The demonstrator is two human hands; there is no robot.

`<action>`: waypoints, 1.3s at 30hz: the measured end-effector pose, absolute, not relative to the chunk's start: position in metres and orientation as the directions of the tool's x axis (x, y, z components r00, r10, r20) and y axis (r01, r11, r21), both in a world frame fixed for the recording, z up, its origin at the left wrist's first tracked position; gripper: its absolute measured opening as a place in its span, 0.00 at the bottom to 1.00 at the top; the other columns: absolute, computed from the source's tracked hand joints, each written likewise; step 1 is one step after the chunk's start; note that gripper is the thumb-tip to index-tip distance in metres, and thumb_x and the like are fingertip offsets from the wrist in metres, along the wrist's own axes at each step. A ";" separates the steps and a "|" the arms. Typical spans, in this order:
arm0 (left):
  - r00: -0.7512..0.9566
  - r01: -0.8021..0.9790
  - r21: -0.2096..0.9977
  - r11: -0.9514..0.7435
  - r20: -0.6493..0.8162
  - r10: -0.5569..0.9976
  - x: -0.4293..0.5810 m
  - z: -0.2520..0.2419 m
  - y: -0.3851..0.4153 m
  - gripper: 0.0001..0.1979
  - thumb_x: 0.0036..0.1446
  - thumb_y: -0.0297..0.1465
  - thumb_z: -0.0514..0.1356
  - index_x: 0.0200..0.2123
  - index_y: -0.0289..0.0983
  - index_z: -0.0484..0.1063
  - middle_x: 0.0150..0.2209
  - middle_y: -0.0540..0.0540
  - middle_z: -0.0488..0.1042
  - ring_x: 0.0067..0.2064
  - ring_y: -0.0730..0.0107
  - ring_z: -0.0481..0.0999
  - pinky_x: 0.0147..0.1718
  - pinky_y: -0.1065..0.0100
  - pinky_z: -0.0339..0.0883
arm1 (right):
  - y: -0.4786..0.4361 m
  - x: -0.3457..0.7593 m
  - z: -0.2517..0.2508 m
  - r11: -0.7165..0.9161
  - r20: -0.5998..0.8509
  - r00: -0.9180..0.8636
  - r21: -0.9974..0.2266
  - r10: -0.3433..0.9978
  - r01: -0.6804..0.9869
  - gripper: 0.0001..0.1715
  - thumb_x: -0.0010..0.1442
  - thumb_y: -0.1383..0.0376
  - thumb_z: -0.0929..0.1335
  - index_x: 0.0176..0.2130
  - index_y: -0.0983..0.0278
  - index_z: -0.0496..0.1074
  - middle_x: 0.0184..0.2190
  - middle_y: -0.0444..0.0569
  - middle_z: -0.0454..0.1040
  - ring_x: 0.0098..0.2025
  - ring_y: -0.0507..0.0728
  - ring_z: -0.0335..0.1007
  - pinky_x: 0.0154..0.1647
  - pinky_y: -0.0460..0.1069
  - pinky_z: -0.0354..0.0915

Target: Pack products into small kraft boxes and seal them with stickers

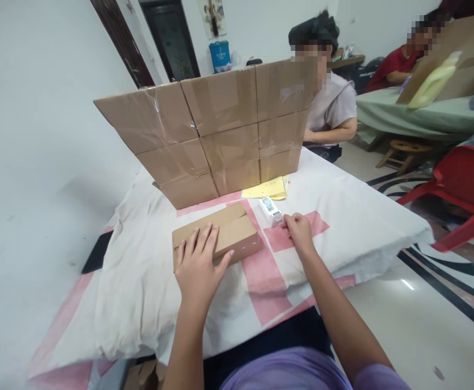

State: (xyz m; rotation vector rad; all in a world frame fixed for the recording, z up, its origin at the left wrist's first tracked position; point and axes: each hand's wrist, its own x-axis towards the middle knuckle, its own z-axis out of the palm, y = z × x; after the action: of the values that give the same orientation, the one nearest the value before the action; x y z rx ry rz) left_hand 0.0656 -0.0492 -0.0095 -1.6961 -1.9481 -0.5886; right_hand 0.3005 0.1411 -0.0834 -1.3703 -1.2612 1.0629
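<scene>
A closed brown cardboard box (237, 227) lies flat on the cloth-covered table in front of me. My left hand (198, 254) rests on its top at the left end, fingers spread and thumb over the near edge. Right of the box is a small white box-like pack (270, 211) with a printed label. Beside the near end of this pack, my right hand (298, 230) is closed, thumb and forefinger pinched together. Whatever is between those fingertips is too small to make out.
A tall panel of taped cardboard boxes (232, 130) stands across the table, with yellow paper (265, 188) at its foot. Behind it sits a person (334, 103). A red chair (468, 179) and a wooden stool (405, 149) stand to the right. White and pink cloth (139, 260) covers the table.
</scene>
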 end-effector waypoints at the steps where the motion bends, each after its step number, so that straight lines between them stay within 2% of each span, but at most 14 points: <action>1: -0.111 0.991 0.009 0.135 0.616 0.780 0.066 -0.010 -0.049 0.30 0.66 0.46 0.58 0.67 0.43 0.66 0.67 0.48 0.70 0.66 0.45 0.69 0.64 0.46 0.56 | 0.142 0.299 -0.083 -0.013 0.000 0.094 -0.989 0.996 0.145 0.18 0.54 0.55 0.69 0.25 0.57 0.56 0.19 0.44 0.77 0.19 0.55 0.71 0.15 0.45 0.58; 6: -0.110 0.991 0.009 0.133 0.617 0.779 0.066 -0.010 -0.049 0.30 0.66 0.46 0.58 0.67 0.43 0.66 0.67 0.48 0.70 0.66 0.45 0.69 0.64 0.46 0.56 | 0.149 0.288 -0.084 -0.045 -0.045 0.045 -0.999 0.998 0.005 0.24 0.52 0.55 0.72 0.28 0.56 0.52 0.23 0.44 0.79 0.21 0.57 0.77 0.11 0.44 0.55; 14: -0.119 0.990 0.013 0.140 0.610 0.783 0.066 -0.009 -0.049 0.29 0.67 0.46 0.57 0.67 0.43 0.65 0.67 0.48 0.70 0.66 0.47 0.69 0.64 0.47 0.55 | 0.153 0.281 -0.083 -0.079 -0.075 -0.035 -0.989 0.997 -0.129 0.31 0.49 0.55 0.77 0.31 0.56 0.50 0.22 0.44 0.79 0.17 0.56 0.75 0.07 0.43 0.54; 21: -0.142 0.988 0.029 0.155 0.584 0.800 0.067 -0.008 -0.050 0.30 0.66 0.46 0.58 0.68 0.44 0.65 0.67 0.47 0.69 0.67 0.47 0.68 0.65 0.46 0.54 | 0.148 0.278 -0.077 -0.098 -0.076 -0.110 -0.973 0.991 -0.207 0.31 0.49 0.55 0.77 0.31 0.56 0.50 0.19 0.41 0.76 0.16 0.55 0.73 0.07 0.42 0.55; 28: -0.163 0.986 0.073 0.147 0.573 0.803 0.068 -0.006 -0.050 0.30 0.64 0.45 0.60 0.68 0.46 0.66 0.67 0.47 0.69 0.67 0.45 0.68 0.65 0.44 0.55 | 0.147 0.281 -0.075 -0.149 -0.118 -0.133 -0.956 0.984 -0.252 0.30 0.46 0.59 0.76 0.31 0.57 0.52 0.22 0.43 0.78 0.18 0.55 0.75 0.08 0.41 0.57; 31: -0.173 0.985 0.080 0.156 0.566 0.806 0.069 -0.004 -0.050 0.30 0.64 0.45 0.61 0.67 0.46 0.66 0.67 0.48 0.69 0.67 0.46 0.68 0.66 0.44 0.55 | 0.149 0.282 -0.075 -0.165 -0.132 -0.138 -0.948 0.982 -0.272 0.29 0.43 0.62 0.76 0.30 0.57 0.52 0.21 0.44 0.78 0.23 0.57 0.79 0.12 0.41 0.63; 35: -0.184 0.983 0.079 0.168 0.545 0.818 0.070 -0.002 -0.049 0.30 0.63 0.46 0.61 0.67 0.45 0.67 0.67 0.48 0.68 0.67 0.46 0.68 0.66 0.45 0.55 | 0.151 0.283 -0.074 -0.199 -0.161 -0.150 -0.936 0.976 -0.290 0.27 0.41 0.66 0.76 0.29 0.58 0.55 0.20 0.43 0.77 0.30 0.58 0.83 0.24 0.43 0.76; 39: -0.192 0.981 0.083 0.175 0.539 0.820 0.069 -0.004 -0.049 0.30 0.63 0.47 0.61 0.66 0.45 0.67 0.68 0.49 0.68 0.68 0.46 0.67 0.66 0.44 0.55 | 0.153 0.285 -0.077 -0.219 -0.172 -0.173 -0.926 0.970 -0.307 0.27 0.40 0.68 0.77 0.29 0.58 0.56 0.19 0.43 0.76 0.31 0.59 0.84 0.29 0.45 0.78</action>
State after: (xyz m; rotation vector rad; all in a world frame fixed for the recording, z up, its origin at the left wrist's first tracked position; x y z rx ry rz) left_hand 0.0690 -0.0488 -0.0038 -1.7048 -2.0867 -0.5940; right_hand 0.2853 0.1530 -0.0769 -1.0255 -0.9569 1.5992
